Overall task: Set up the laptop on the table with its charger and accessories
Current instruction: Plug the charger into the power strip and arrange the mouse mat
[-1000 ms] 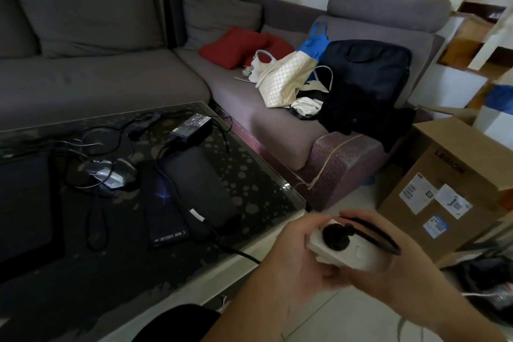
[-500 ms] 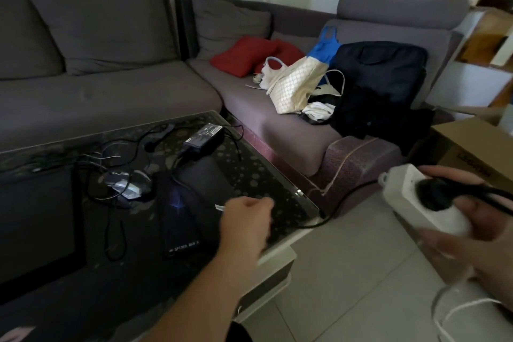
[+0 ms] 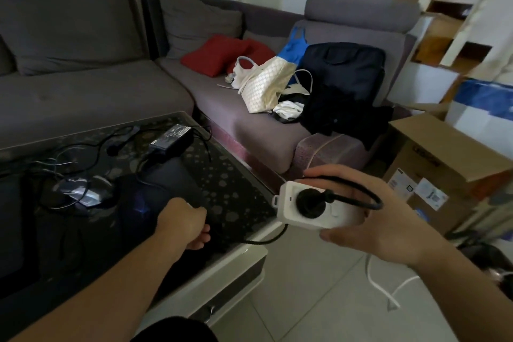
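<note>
White plastic marks the power strip (image 3: 316, 207), which the right hand (image 3: 372, 219) grasps from below and behind, fingers over its far edge and thumb under its near edge, holding it in the air just off the table's right corner. A black plug (image 3: 306, 201) sits in its socket, and the plug's black cable (image 3: 358, 189) loops over the fingers, then passes under the strip toward the table edge. A white cord (image 3: 388, 286) trails on the tiled floor below the wrist. The left hand (image 3: 181, 223) hovers low over the dark glass table (image 3: 236, 183) with its fingers curled in; whether it pinches the cable running past it cannot be told. The charger brick (image 3: 170, 139) lies at the far side of the table, its lead snaking across the glass. Near it rest a mouse (image 3: 83, 193) and a dark mouse pad (image 3: 138, 203), just beyond the left knuckles. At the far left edge a dark flat slab, possibly the laptop, is too dim to make out. Behind the table stands a grey sofa (image 3: 83, 91) with a red cushion (image 3: 219, 54), a cream bag (image 3: 263, 89) and a black bag (image 3: 344, 69). A cardboard box (image 3: 444, 158) stands on the floor at right.
</note>
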Tool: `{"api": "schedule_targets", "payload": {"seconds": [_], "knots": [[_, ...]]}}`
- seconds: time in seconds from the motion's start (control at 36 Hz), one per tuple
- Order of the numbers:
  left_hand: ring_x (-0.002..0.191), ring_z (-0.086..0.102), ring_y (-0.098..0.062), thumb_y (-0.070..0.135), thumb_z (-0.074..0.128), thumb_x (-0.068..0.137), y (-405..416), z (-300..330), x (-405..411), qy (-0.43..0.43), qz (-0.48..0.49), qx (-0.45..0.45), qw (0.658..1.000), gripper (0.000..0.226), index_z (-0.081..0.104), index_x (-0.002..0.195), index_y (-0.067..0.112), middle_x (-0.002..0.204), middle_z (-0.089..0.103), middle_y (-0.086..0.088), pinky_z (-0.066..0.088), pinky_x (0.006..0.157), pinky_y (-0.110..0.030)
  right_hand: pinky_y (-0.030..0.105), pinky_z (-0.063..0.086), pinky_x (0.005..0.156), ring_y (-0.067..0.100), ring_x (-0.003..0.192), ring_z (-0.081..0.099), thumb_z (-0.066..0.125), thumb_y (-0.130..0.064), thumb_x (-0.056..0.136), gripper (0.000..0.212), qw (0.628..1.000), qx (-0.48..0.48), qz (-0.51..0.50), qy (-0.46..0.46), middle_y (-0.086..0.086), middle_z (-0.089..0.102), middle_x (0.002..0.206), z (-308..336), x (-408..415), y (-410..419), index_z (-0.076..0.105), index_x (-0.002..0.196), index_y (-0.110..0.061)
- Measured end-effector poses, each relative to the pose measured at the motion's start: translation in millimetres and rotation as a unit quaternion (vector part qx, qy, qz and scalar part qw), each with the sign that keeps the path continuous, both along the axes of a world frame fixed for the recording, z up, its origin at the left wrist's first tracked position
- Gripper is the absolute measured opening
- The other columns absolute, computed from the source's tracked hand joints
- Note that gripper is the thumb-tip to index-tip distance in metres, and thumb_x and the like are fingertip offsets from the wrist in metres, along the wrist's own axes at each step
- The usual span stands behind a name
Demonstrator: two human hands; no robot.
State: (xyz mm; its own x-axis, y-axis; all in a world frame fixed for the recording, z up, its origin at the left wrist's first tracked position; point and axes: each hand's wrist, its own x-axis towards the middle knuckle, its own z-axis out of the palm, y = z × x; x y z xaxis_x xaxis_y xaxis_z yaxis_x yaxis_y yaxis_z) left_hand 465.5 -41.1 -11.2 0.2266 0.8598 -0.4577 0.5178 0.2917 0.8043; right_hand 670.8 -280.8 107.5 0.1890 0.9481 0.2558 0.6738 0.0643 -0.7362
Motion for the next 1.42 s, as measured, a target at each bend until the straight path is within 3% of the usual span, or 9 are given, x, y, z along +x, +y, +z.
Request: {"api": "schedule_targets", "payload": {"seconds": [0.25,0.44,0.56,0.67,0.78,0.89,1.06,1.22,1.42], "knots": [[0.037,0.058,-0.01,0.017,0.056,0.103,-19.0,68.2,59.4,-0.119,-0.091,0.123,0.981,0.029,0.065,0.077,0.006,0.061,0.062,-0.007,0.045,0.037,-0.021,0.021,0.058,0.089,0.006,0.115,0.07,0.092,0.006,0.069,0.076,0.998,0.006,-0.068,-0.017,-0.013,0.075,0.122,-5.5,28.0,-20.1,0.066,0.132,-0.026],[0.069,0.068,-0.036,0.02,0.055,0.104,-20.4,75.8,91.1,-0.142,-0.147,0.163,0.965,0.035,0.065,0.09,-0.01,0.072,0.064,-0.015,0.062,0.073,-0.041,0.016,0.057,0.086,0.003,0.114,0.068,0.094,-0.001,0.069,0.077,0.993,0.007,-0.118,-0.002,-0.015,0.073,0.123,-17.7,42.0,-22.2,0.063,0.133,-0.03],[0.064,0.055,-0.016,0.026,0.055,0.105,-20.6,65.6,98.2,-0.106,-0.169,0.184,0.962,0.034,0.061,0.079,0.005,0.073,0.06,-0.006,0.045,0.056,-0.025,0.014,0.056,0.084,0.002,0.111,0.069,0.093,0.003,0.068,0.077,0.992,0.009,-0.124,0.014,-0.017,0.074,0.119,-22.5,45.3,-20.4,0.064,0.132,-0.029],[0.066,0.053,-0.009,0.03,0.057,0.105,-19.7,43.0,90.2,-0.086,-0.216,0.183,0.955,0.033,0.058,0.077,0.014,0.072,0.055,0.002,0.038,0.057,-0.021,0.009,0.054,0.081,-0.001,0.106,0.07,0.092,0.008,0.066,0.077,0.992,0.003,-0.125,0.024,-0.021,0.075,0.114,-29.0,43.0,-18.9,0.065,0.129,-0.028],[0.092,0.057,-0.013,0.032,0.059,0.104,-23.5,29.4,88.2,-0.068,-0.248,0.223,0.94,0.034,0.055,0.072,0.021,0.1,0.052,0.002,0.043,0.077,-0.018,0.008,0.054,0.077,-0.002,0.103,0.07,0.091,0.012,0.065,0.076,0.991,-0.007,-0.123,0.048,-0.019,0.076,0.111,-38.1,39.0,-15.8,0.066,0.128,-0.022],[0.075,0.047,-0.012,0.018,0.058,0.104,-21.7,35.8,100.2,-0.099,-0.236,0.237,0.937,0.029,0.059,0.093,-0.009,0.098,0.051,-0.008,0.039,0.06,-0.004,0.016,0.059,0.078,-0.002,0.106,0.069,0.092,0.009,0.066,0.076,0.989,-0.001,-0.137,0.055,-0.018,0.075,0.116,-39.0,36.4,-15.6,0.068,0.128,-0.027],[0.09,0.054,-0.014,0.014,0.062,0.101,-15.6,44.5,121.3,-0.144,-0.208,0.291,0.923,0.016,0.062,0.088,0.004,0.106,0.053,0.001,0.036,0.072,-0.002,0.016,0.059,0.078,-0.001,0.105,0.07,0.092,0.008,0.066,0.074,0.987,0.006,-0.15,0.052,-0.019,0.076,0.115,-36.6,37.6,-18.1,0.07,0.124,-0.033],[0.089,0.058,-0.018,0.012,0.061,0.102,-16.6,33.1,120.8,-0.121,-0.252,0.265,0.923,0.022,0.069,0.097,-0.008,0.119,0.058,-0.01,0.038,0.069,-0.002,0.038,0.064,0.082,0.004,0.108,0.07,0.093,0.006,0.066,0.079,0.985,-0.012,-0.158,0.075,-0.018,0.075,0.117,-47.0,37.1,-19.9,0.068,0.111,-0.054],[0.128,0.052,-0.01,0.017,0.065,0.099,-12.1,23.6,116.7,-0.132,-0.251,0.212,0.935,0.016,0.079,0.1,0.007,0.153,0.04,0.016,0.036,0.101,-0.023,0.048,0.06,0.094,0.007,0.111,0.07,0.097,-0.006,0.067,0.079,0.981,-0.059,-0.168,0.077,-0.015,0.073,0.123,-64.9,39.9,-20.7,0.065,0.122,-0.053]]}}
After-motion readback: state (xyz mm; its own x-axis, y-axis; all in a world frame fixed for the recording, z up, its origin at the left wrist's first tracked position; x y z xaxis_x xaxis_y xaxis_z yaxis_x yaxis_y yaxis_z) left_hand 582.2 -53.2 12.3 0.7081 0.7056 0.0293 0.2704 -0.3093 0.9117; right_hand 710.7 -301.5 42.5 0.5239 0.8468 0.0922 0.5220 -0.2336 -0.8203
